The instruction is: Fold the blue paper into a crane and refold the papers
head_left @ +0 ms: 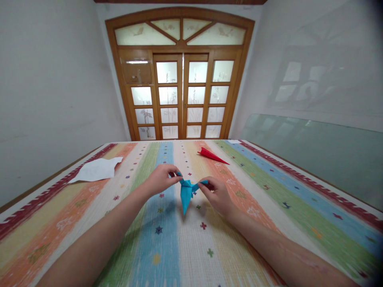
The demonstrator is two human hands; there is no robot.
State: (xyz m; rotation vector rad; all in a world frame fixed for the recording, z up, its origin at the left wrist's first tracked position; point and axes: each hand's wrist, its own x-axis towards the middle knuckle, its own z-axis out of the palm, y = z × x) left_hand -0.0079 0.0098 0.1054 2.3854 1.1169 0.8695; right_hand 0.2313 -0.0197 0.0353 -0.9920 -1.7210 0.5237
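Observation:
A folded piece of blue paper point(186, 194) hangs above the striped cloth in the middle of the view, its point turned down. My left hand point(161, 178) pinches its upper left flap between thumb and fingers. My right hand point(218, 194) pinches the upper right flap. Both flaps are pulled apart sideways.
The surface is covered by a striped, many-coloured cloth point(89, 215). A red folded paper plane point(212, 156) lies farther back, right of centre. A white sheet of paper point(96, 170) lies at the back left. A wooden glazed door point(179, 93) stands beyond the far edge.

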